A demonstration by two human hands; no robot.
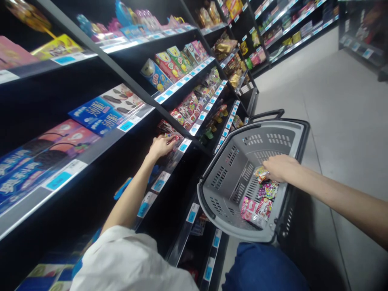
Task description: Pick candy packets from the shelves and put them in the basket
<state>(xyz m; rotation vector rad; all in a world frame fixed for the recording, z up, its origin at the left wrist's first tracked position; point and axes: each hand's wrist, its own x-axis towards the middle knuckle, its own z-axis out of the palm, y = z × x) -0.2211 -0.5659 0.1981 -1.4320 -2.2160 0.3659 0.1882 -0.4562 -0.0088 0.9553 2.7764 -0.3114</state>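
Observation:
My left hand (pixel 163 146) reaches to the front edge of a shelf on the left, its fingers bent down on a small, colourful candy packet (pixel 176 138), mostly covered by the fingers. Inside a grey shopping basket (pixel 215 210), my right hand (pixel 281 168) is closed on the edge of a colourful candy packet (pixel 261 174). Below that packet lie a purple-and-green candy bag (pixel 269 189), a red-and-white candy bag (pixel 264 208) and a pink packet (pixel 250 208), on the basket's bottom near its right wall.
Shelves of boxed and bagged sweets run along the left, with blue-and-white price tags (pixel 183 146) on their edges. Small boxes (pixel 156 75) stand above my left hand. The basket's black handle (pixel 266 114) lies at its far end. Grey floor tiles (pixel 333 109) extend to the right.

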